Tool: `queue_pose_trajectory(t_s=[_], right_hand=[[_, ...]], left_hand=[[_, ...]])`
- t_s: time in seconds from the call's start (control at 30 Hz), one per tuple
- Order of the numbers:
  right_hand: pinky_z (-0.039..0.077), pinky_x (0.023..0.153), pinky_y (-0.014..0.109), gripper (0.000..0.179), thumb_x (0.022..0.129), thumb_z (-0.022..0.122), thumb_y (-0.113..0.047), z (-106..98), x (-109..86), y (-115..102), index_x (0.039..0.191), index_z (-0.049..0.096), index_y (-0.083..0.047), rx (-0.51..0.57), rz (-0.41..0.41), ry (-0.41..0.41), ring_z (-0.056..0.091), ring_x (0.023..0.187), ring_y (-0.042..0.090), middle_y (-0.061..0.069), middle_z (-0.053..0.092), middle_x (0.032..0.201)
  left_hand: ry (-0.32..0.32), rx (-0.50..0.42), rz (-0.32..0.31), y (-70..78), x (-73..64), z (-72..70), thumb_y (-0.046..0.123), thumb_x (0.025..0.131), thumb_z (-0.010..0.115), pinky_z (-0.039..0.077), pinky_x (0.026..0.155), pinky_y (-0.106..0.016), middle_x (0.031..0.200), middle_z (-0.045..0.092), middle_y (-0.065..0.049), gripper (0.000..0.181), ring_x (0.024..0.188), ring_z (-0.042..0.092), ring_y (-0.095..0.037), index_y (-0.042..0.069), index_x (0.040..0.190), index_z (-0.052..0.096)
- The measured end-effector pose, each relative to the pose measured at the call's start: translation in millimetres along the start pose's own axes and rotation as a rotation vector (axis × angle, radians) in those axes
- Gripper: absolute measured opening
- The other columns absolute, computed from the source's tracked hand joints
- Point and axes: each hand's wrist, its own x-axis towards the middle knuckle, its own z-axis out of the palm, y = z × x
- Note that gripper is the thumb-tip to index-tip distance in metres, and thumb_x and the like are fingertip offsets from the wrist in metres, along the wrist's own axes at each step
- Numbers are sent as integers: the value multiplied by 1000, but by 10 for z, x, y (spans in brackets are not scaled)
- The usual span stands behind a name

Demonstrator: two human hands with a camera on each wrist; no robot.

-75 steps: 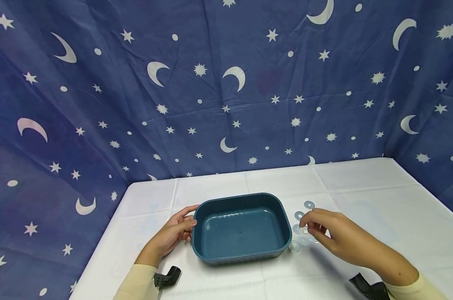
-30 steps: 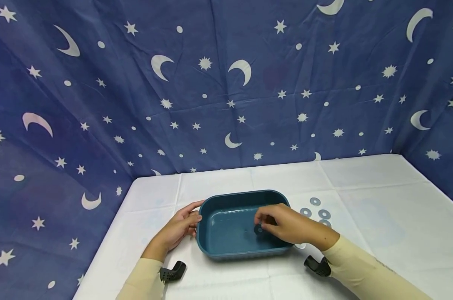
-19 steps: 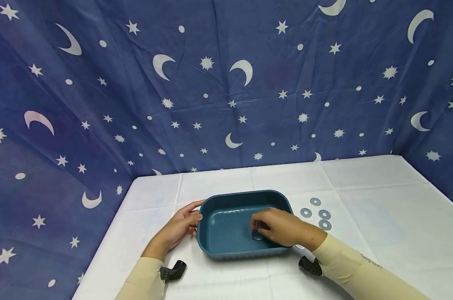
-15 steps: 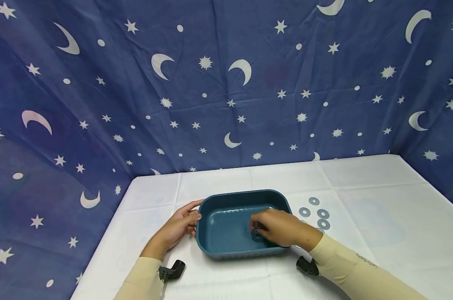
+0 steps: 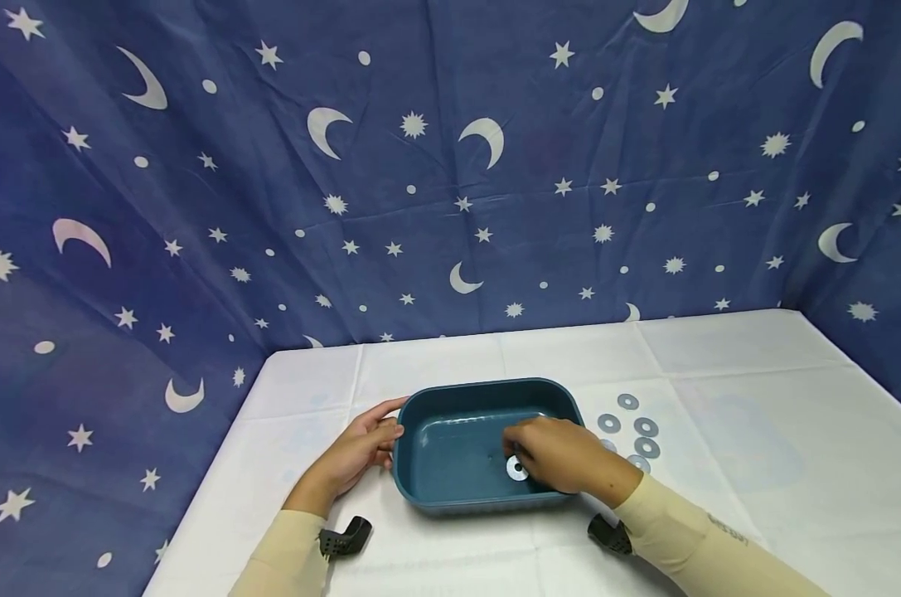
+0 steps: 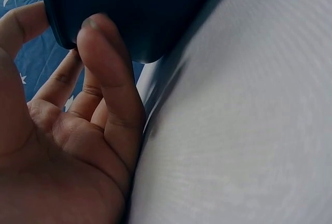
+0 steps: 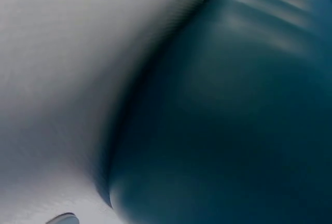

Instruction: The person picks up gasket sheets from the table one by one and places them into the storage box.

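A dark teal rectangular bin point(image 5: 450, 504) stands on the white-covered table. My left hand point(image 5: 351, 454) touches its left end, thumb at the rim and fingers spread along the wall. In the left wrist view the fingers point(image 6: 111, 73) are loosely extended against the outside of the bin wall point(image 6: 140, 11). My right hand point(image 5: 554, 454) reaches over the right rim into the bin. Its curled fingertips are at the edge of a shiny flat washer point(image 5: 517, 468), low over the bin's floor. The right wrist view shows only the bin's outer wall point(image 7: 223, 105), with the hand hidden.
Several more flat washers lie on the table right of the bin, among them a far washer point(image 5: 627, 402) and a nearer washer point(image 5: 647, 448). A blue curtain point(image 5: 450, 166) with moons and stars rises behind and beside the table point(image 5: 719, 497).
My right hand has moved left from the loose washers into the bin and lowered with a washer, whose face now shows bright. My left hand stays at the bin's left end.
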Motion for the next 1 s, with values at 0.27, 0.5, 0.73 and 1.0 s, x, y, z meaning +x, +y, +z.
queue_pose_trajectory(t_s=[0.27,0.5,0.73,1.0], right_hand=[[49,62,28,13,96,60,-13,-5,-28,-7,95,71,-21,26,52,41,57,75,2,-11,70,90],[50,63,26,11,96,62,-15,-8,-26,3,96,71,-21,44,52,73,58,75,3,-9,71,90],[47,64,25,6,96,66,-23,-35,-39,13,97,71,-20,93,45,64,53,72,1,-14,66,84],[53,73,27,9,97,64,-18,-81,-49,87,99,72,-18,214,-42,80,59,80,1,-11,70,91]], left_hand=[[4,11,-1,21,9,6,19,101,56,51,58,-19,95,62,4,59,71,59,-6,10,155,35],[6,6,3,-10,15,-2,19,101,56,50,58,-20,99,63,3,59,71,60,-5,10,155,34],[4,6,7,-10,30,6,20,101,56,50,57,-19,96,60,3,60,69,59,-5,10,155,33],[10,9,5,-4,24,12,17,101,55,50,57,-19,100,62,1,59,70,59,-5,9,155,33]])
